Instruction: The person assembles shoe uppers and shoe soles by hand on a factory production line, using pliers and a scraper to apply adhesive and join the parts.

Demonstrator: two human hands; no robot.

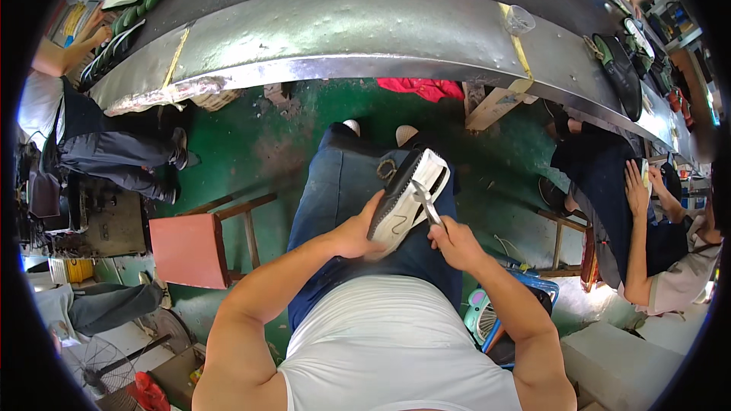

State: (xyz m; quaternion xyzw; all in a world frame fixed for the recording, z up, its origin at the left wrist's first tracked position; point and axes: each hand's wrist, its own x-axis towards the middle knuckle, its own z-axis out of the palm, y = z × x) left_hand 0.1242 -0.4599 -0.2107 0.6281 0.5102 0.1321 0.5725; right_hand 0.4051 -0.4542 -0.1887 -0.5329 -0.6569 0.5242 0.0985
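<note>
1. White-soled shoe (pixel 390 221): at clock centre (12 = toward the bench), held tilted over my lap, long axis roughly 7 to 1. Black along one side, white along the other.
2. Handling, judged by eye: light; sole firm, upper softer and likely to give under pressure. Smooth black side could slip; pale surfaces may mark easily.
3. Best hold, my estimate: wrap the end at 7, thumb against the firm white part, leaving the 1 o'clock end free.
4. Left hand (pixel 356 230): at 8, clamped on the shoe, fingers along its black side, thumb by the lower end.
5. Right hand (pixel 457 243): at 4, fingers curled together round the handle of a metal tool (pixel 428 204). Tool head overlaps the white side; whether it bites or merely rests, I cannot tell.
6. Beneath: my blue jeans (pixel 327 183).
7. Further out: red stool (pixel 186 251) between 8 and 9; metal bench (pixel 304 23) across 12, bearing a clear cup (pixel 519 20) at 1 and a black shoe (pixel 620 80) at 2.
8. Co-worker (pixel 640 259): seated near 3.
</note>
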